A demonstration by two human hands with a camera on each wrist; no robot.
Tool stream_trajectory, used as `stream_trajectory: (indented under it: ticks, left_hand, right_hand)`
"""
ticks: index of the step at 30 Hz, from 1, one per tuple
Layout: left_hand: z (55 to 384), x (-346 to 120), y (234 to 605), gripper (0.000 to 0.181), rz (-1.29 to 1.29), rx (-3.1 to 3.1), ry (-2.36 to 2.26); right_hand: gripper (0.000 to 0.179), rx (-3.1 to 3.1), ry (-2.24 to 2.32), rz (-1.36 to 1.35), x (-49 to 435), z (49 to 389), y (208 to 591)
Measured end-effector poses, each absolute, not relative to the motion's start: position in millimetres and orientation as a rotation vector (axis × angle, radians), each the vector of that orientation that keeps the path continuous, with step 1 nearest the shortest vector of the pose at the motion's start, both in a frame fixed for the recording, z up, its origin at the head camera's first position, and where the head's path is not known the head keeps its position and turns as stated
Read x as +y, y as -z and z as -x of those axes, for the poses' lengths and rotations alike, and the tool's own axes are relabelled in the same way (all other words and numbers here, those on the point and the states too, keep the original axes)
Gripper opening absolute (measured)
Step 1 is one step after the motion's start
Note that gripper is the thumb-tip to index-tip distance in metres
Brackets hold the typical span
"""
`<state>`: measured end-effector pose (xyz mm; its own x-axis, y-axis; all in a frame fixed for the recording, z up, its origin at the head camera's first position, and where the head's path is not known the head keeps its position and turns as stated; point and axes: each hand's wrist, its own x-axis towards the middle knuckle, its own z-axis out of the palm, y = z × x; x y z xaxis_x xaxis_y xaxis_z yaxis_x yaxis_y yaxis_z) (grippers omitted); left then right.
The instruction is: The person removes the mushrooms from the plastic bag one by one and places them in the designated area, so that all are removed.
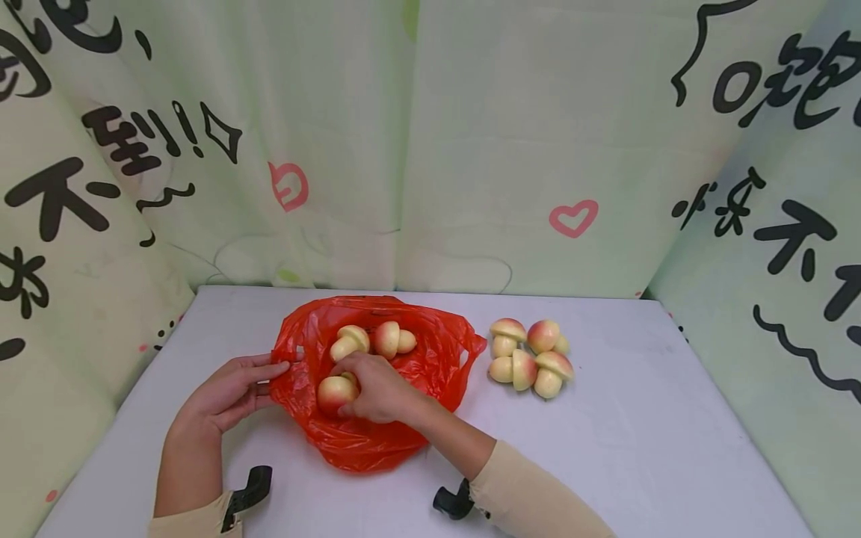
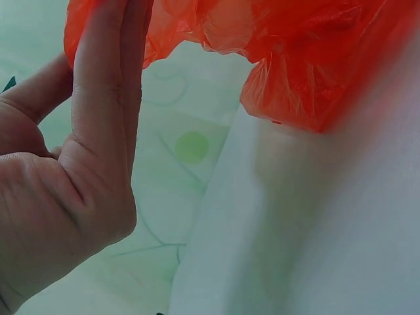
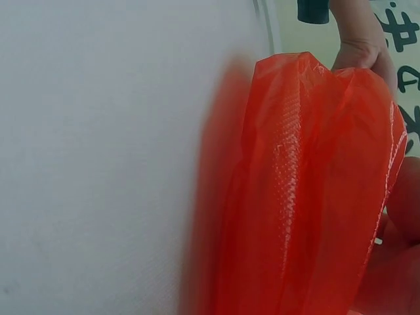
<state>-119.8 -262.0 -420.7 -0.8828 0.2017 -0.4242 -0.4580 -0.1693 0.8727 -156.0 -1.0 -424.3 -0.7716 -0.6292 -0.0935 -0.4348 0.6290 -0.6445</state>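
Observation:
A red plastic bag [image 1: 430, 373] lies spread with its mouth up, left of the table's middle. My left hand [image 1: 232, 388] pinches its left rim; in the left wrist view, the fingers [image 2: 102, 85] reach up straight against the plastic. My right hand [image 1: 383, 390] reaches into the bag and grips a toy mushroom [image 1: 334, 396] with a pinkish cap, its stem partly hidden by the fingers. Just beyond it in the bag lie a pale mushroom [image 1: 350, 341] and a pink-capped mushroom [image 1: 394, 340]. In the right wrist view, the bag's side [image 3: 308, 190] covers most of the hand.
Right of the bag, several more toy mushrooms [image 1: 548, 370] sit in a close group on the white table [image 1: 646, 448]. A printed curtain [image 1: 484, 149] stands behind the table and along both sides. Black wrist mounts [image 1: 250, 489] are on both forearms.

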Motion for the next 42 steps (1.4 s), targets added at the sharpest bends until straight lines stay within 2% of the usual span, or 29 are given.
stream_trajectory:
  ticks: [14, 26, 42]
  left_hand:
    - [119.6, -263.4, 421.3, 0.023, 0.325, 1.709, -2.086]
    - [119.1, -263.4, 421.8, 0.02, 0.283, 1.71, -2.094]
    - [119.9, -261.8, 421.6, 0.016, 0.285, 1.692, -2.102]
  right_hand:
    - [0.047, 2.552, 0.925, 0.892, 2.3, 156.2, 424.8]
    - [0.051, 2.576, 1.004, 0.889, 10.7, 153.6, 416.9]
    - [0.048, 2.542, 1.085, 0.798, 26.7, 151.7, 411.7]
